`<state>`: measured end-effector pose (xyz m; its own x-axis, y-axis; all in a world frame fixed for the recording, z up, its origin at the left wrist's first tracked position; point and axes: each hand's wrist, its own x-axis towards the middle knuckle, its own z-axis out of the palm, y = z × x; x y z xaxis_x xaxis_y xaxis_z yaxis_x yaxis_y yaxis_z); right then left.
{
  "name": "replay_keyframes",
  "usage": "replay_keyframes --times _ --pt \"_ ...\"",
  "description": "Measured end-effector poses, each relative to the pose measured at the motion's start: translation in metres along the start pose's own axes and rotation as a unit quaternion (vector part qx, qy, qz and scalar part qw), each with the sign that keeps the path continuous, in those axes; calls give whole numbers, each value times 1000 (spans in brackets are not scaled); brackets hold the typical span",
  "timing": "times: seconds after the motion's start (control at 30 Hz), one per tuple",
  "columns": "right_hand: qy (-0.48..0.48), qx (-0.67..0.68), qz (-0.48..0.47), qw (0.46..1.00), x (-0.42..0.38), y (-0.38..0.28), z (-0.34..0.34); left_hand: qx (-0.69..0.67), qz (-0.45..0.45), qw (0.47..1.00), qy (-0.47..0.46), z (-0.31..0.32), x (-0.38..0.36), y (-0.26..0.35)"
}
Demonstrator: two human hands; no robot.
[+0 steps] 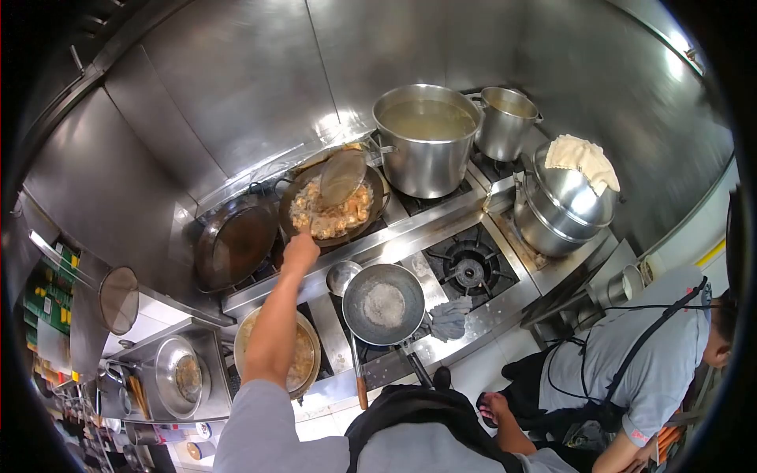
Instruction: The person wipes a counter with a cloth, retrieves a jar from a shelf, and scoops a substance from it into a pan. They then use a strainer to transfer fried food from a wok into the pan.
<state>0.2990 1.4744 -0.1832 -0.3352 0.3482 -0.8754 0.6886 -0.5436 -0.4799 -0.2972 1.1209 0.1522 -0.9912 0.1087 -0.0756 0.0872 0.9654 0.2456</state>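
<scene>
My left hand (300,252) reaches out over the stove and grips the handle of a round mesh skimmer (343,176). The skimmer is held tilted above a dark wok (289,197) full of pale fried pieces (331,217). My right hand (494,406) hangs low at my side beside my black apron (410,406), fingers curled; whether it holds anything is unclear.
A big stockpot of broth (426,138), a smaller pot (505,118) and stacked steel pots under a cloth (564,201) stand at the back right. An empty wok (384,303), a dark wok (235,240) and a pan of brown liquid (306,359) lie nearer. A co-worker (654,355) crouches at the right.
</scene>
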Motion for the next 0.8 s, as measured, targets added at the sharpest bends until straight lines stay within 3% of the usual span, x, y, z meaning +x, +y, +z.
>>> replay_keyframes --times 0.17,0.3,0.37,0.4,0.47,0.5,0.6,0.73,0.8 --pt "5 15 -3 1000 -9 16 -24 -6 -54 995 88 -54 -9 -17" --pt "37 32 66 997 -15 40 -40 44 -49 992 105 -31 23 -66" --pt "64 19 68 995 -25 41 -39 -120 -103 981 -117 -6 49 -86" --pt "65 28 76 995 -29 43 -38 -120 -99 981 -116 6 52 -88" --pt "67 37 84 993 -29 53 -42 -419 -158 859 -247 25 49 -91" --pt "47 43 85 994 -27 57 -45 -419 -156 860 -247 24 47 -84" --pt "12 41 70 997 -28 53 -43 -603 -230 702 -303 24 32 -54" --pt "1 -40 39 998 -30 19 -26 -647 -225 651 -327 26 34 -53" --pt "11 -2 32 999 -28 7 -23 -662 -221 632 -337 16 30 -54"
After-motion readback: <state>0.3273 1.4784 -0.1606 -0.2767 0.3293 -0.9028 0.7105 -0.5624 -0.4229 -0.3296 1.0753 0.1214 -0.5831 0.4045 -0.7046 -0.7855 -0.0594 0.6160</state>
